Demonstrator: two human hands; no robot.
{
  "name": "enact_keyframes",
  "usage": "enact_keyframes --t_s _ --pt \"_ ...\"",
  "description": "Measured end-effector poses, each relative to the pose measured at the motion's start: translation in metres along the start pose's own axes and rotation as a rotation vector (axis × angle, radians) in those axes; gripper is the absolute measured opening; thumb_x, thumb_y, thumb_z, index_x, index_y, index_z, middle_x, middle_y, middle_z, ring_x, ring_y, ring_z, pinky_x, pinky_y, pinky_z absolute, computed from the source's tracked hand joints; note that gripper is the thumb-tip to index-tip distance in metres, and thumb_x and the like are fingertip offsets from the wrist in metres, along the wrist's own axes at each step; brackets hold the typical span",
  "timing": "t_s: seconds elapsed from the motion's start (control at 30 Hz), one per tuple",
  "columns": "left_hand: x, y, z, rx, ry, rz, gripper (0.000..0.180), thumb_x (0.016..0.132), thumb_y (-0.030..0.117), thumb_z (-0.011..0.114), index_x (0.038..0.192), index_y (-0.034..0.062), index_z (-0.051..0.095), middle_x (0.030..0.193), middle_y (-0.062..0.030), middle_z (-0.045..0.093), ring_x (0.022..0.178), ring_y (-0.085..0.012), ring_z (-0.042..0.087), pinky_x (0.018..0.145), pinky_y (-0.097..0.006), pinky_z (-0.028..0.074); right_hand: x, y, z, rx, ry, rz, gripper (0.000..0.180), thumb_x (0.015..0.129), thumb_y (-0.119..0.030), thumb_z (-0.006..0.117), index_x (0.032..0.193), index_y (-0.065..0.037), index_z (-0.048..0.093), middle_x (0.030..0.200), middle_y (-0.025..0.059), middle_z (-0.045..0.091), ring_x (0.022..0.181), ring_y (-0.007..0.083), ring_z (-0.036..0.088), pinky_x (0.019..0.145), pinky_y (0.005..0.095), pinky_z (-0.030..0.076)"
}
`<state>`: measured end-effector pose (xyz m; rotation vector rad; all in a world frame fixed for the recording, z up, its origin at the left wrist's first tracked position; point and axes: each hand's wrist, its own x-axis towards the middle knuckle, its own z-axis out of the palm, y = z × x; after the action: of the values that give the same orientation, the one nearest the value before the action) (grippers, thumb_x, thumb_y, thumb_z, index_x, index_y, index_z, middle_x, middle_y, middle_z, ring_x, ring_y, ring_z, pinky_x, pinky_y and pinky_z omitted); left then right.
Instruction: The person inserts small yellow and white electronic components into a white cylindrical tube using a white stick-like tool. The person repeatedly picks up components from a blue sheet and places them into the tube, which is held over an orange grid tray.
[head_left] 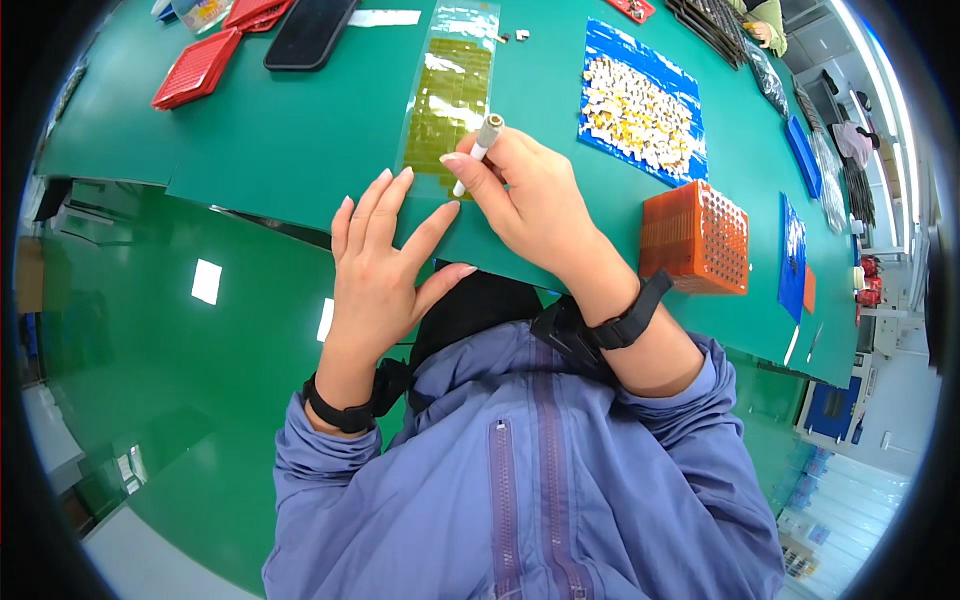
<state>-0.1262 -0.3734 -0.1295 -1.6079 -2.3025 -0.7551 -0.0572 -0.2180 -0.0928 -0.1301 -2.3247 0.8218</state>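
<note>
A yellow-green sheet (450, 100) in a clear film lies lengthwise on the green table, its near end close to the table's front edge. My right hand (545, 205) is closed around a white pen-like tool (479, 150) with a knurled metal end. The tool stands tilted, its lower tip by the sheet's near end. Beside that end my left hand (378, 255) has its fingers spread, with nothing in them; the index fingertip is close to the tool's tip. A few tiny pieces (521, 35) sit at the sheet's far right side.
On a blue mat (610, 42) at the right lies a heap of small white and yellow pieces (640, 115). An orange perforated box (690, 240) stands nearer. Red trays (198, 68) and a black phone (310, 35) are far left. Another person's hand (762, 33) shows far right.
</note>
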Motion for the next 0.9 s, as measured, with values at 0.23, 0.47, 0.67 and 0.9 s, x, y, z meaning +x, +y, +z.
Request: enact_keyframes --t_s 0.23,0.47,0.67,0.9 --pt "-0.0007 -0.0027 0.0044 -0.022 0.031 0.005 0.045 0.073 0.046 0.062 0.109 0.0193 0.061 0.126 -0.0142 0.044 0.119 -0.0291 0.038 0.097 -0.045 0.024 -0.0012 0.0003 0.0019 0.013 -0.04 0.059 0.019 0.083 -0.019 0.059 0.079 -0.002 0.053 0.071 0.0104 0.054 0.061 0.0279 0.054 0.052 0.0351 0.044" --pt "-0.0011 -0.0037 0.005 -0.033 0.036 -0.001 0.046 0.072 0.046 0.062 0.109 0.0187 0.06 0.125 -0.0132 0.044 0.119 -0.0286 0.039 0.097 -0.045 0.025 -0.0018 0.0 0.0034 0.095 -0.016 0.118 0.018 0.082 -0.017 0.06 0.076 -0.001 0.052 0.07 0.0112 0.055 0.061 0.0276 0.055 0.053 0.0337 0.044" --pt "-0.0015 -0.0031 0.0047 -0.02 0.038 0.003 0.049 0.072 0.046 0.062 0.111 0.0174 0.06 0.126 -0.0124 0.044 0.119 -0.0276 0.04 0.097 -0.043 0.025 -0.0025 0.0027 0.0048 0.091 -0.01 0.086 0.02 0.082 -0.017 0.061 0.074 -0.001 0.051 0.066 0.0107 0.052 0.058 0.0267 0.053 0.051 0.0337 0.043" --pt "-0.0008 -0.0038 0.005 -0.02 0.036 0.005 0.048 0.073 0.047 0.061 0.111 0.0174 0.06 0.126 -0.0125 0.045 0.119 -0.0271 0.04 0.097 -0.042 0.025 -0.0021 0.003 0.0052 0.077 -0.029 0.068 0.02 0.082 -0.018 0.06 0.074 -0.002 0.051 0.066 0.0098 0.051 0.06 0.0259 0.052 0.052 0.0335 0.042"
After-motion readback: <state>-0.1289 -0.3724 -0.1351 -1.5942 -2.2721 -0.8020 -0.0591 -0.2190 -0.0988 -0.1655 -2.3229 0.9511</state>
